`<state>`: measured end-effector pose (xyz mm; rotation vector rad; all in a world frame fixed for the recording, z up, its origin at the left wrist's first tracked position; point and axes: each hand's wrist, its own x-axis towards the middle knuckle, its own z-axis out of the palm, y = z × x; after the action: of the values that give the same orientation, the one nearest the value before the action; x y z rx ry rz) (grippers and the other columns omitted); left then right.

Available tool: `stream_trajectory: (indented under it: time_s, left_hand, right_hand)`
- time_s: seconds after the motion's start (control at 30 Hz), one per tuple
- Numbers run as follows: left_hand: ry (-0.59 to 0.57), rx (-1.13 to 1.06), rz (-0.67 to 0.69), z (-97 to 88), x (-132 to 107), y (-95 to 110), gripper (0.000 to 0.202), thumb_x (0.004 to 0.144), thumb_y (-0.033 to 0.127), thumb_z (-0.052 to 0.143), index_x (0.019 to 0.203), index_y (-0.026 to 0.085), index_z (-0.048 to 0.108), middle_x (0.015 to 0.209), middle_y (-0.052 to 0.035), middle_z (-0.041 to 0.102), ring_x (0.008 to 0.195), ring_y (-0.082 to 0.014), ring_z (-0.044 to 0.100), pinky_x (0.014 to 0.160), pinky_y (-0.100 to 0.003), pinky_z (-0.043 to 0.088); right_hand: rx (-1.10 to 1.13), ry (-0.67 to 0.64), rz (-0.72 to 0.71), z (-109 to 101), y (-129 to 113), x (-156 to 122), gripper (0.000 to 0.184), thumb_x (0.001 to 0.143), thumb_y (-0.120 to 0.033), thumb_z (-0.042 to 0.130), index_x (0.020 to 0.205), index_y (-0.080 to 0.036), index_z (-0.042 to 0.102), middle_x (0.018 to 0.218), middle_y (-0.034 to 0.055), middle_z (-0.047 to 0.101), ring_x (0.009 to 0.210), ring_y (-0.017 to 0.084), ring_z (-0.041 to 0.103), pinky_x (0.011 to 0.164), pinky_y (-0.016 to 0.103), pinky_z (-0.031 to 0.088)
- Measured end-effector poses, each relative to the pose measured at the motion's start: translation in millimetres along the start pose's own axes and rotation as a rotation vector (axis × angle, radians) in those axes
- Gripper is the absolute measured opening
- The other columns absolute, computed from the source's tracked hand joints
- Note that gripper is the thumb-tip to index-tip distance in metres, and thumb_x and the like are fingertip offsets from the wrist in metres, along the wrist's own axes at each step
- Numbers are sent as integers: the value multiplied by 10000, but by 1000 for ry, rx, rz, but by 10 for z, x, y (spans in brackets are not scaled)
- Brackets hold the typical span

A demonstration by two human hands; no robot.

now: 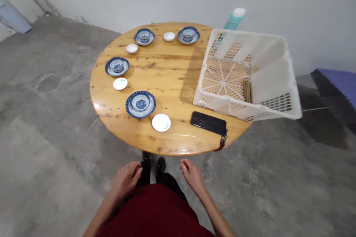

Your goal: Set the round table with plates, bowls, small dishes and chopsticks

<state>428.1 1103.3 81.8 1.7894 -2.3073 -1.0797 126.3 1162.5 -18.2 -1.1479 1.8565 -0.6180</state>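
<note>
My left hand (128, 176) hangs in front of the round wooden table (164, 74), below its near edge, loosely curled and holding nothing. To the right, my right hand (191, 174) is also relaxed and empty, its fingers slightly bent. Neither hand touches the table. Nearest to them on the tabletop are a small white dish (161, 122) and a blue-patterned plate (129, 110) with a patterned bowl (140, 102) on it. A black phone (208, 122) with a dark red strap (221, 143) lies near the right front edge.
Similar bowl-and-plate sets (117, 66) and small white dishes (131, 48) follow the table's left and far edge. A white plastic basket (278, 70) on the right overhangs the edge; brown sticks (247, 91) lie inside. Behind it stands a teal bottle (234, 19) with a white top.
</note>
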Motion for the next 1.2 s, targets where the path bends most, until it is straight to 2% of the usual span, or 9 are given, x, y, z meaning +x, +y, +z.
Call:
stream_trajectory:
  time_s: [0.1,0.2,0.33,0.4,0.5,0.73,0.83,1.0,1.2]
  left_hand:
    - [-1,-6,-18,89,-68,9,317,1002,386,416,1055,216,678,950,-64,757,868,-214,711,786,-319,514]
    - [-40,13,-7,113,-68,17,309,1002,364,406,1045,217,675,954,-63,750,880,-225,709,786,-327,511]
    - [-42,0,52,-20,-51,-110,279,996,342,424,1040,215,667,982,-73,753,912,-225,716,811,-321,518]
    - [-16,-13,64,-144,-72,-272,273,1000,347,427,1044,222,667,993,-68,755,936,-222,721,830,-314,524]
    - [28,-27,53,-380,-151,-637,291,1012,364,413,1057,228,667,1036,-65,764,975,-221,727,864,-317,530]
    - [165,-53,-33,-1017,-478,-1803,316,1013,387,418,1107,223,671,1083,-71,776,982,-217,728,872,-331,537]
    - [190,-42,-89,-1268,-592,-2237,330,1020,383,406,1127,210,666,1083,-81,770,992,-232,729,876,-352,535]
    - [158,-54,-141,-1582,-502,-2708,336,1025,348,406,1184,189,657,1108,-101,762,1053,-258,725,909,-377,524]
    - [105,-106,-105,-1930,24,-3198,352,1024,349,418,1225,182,653,1133,-113,762,1058,-259,721,943,-387,518]
  right_hand:
    - [-148,1,-75,-134,-26,99,425,911,-470,390,1036,-221,710,865,88,797,803,271,767,750,345,526]
    - [-196,13,-108,-180,-88,116,426,939,-471,384,1055,-222,710,891,87,801,803,275,765,756,351,526]
    - [-190,44,-132,-3,-239,64,425,953,-487,396,1057,-219,708,864,78,793,751,264,755,736,350,536]
    - [-151,51,-143,215,-378,43,398,954,-477,414,1042,-226,710,855,67,787,745,254,754,719,336,545]
    - [-95,29,-168,689,-706,54,346,954,-429,438,1019,-230,713,846,55,775,746,234,751,697,308,549]
    - [-199,-250,-356,2075,-1823,144,315,973,-310,446,1093,-195,713,889,64,785,796,211,735,753,283,508]
    - [-282,-333,-420,2558,-2263,146,287,975,-275,476,1088,-201,729,900,62,791,826,216,735,765,278,487]
    - [-312,-358,-453,3005,-2762,266,272,972,-238,499,1101,-218,737,916,48,796,842,205,737,759,262,477]
    - [-269,-381,-386,3426,-3178,718,260,970,-218,494,1080,-215,730,873,29,797,746,170,724,719,251,480]
